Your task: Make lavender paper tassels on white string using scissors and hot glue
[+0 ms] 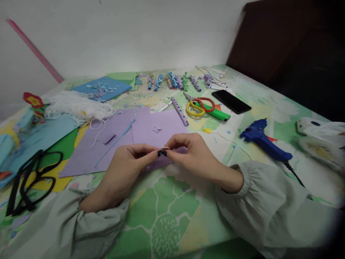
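Note:
My left hand (129, 162) and my right hand (192, 154) meet above the near edge of the purple paper (164, 122). Thumbs and forefingers are pinched together, tip against tip. Between them shows a thin, curved white piece (165, 148) that looks like string; my fingers hide most of it. Just beyond my hands, small purple paper scraps (156, 129) lie on the sheet. A rolled purple paper tube with holes (180, 111) rests at that sheet's right side.
Scissors (198, 106), a phone (231, 101) and a blue glue gun (265, 140) lie to the right. Black-framed glasses (35, 183) and a heap of white string (78, 108) are at left. Several decorated paper tubes (172, 81) line the back.

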`<state>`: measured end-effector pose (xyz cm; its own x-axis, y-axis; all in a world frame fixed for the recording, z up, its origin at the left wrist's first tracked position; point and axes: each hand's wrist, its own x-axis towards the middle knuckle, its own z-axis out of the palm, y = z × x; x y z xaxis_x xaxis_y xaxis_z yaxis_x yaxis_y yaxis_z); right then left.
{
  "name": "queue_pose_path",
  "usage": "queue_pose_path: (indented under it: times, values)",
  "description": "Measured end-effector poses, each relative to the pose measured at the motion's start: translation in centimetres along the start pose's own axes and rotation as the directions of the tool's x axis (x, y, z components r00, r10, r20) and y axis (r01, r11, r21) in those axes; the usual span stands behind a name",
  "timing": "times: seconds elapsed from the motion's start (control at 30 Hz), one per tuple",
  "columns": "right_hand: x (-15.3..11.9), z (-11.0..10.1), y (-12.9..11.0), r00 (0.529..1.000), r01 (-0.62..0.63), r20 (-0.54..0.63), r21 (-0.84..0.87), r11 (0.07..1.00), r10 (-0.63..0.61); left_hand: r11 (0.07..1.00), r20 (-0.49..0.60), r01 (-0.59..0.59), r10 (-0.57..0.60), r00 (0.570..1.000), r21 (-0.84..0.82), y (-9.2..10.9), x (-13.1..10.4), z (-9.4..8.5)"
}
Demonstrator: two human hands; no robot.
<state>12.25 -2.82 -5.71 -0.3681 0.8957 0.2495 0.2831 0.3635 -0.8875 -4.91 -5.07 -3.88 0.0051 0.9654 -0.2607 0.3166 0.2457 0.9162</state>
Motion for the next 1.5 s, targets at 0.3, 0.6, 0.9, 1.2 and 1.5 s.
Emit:
queue_pose_path:
  times: [0.3,0.6,0.9,1.2,1.5]
  values:
    - [0.0,0.2,-0.1,0.999,-0.037,-0.019,0.028,0.999,0.037,0.977,-0.022,-0.14,0.145,0.989,0.16,-0.5,0.1,-0.2]
    - [-0.3,0.5,-0.3,0.997,-0.014,-0.074,-0.02,1.0,0.012,0.943,-0.031,-0.242,0.255,0.966,0.227,-1.0,0.2,-0.3]
    - [-0.5,1.2,-0.4,0.992,-0.071,-0.104,0.054,0.996,0.076,0.929,-0.057,-0.248,0.274,0.96,0.275,-1.2,0.2,-0.3]
    - [-0.6,1.5,-0.3,0.987,-0.069,-0.14,0.064,0.996,0.078,0.924,-0.041,-0.278,0.299,0.953,0.262,-1.2,0.3,-0.2]
    - [-0.9,1.4,-0.5,0.988,0.01,-0.153,-0.07,0.998,-0.02,0.907,-0.005,-0.325,0.339,0.941,0.269,-0.9,0.1,0.1]
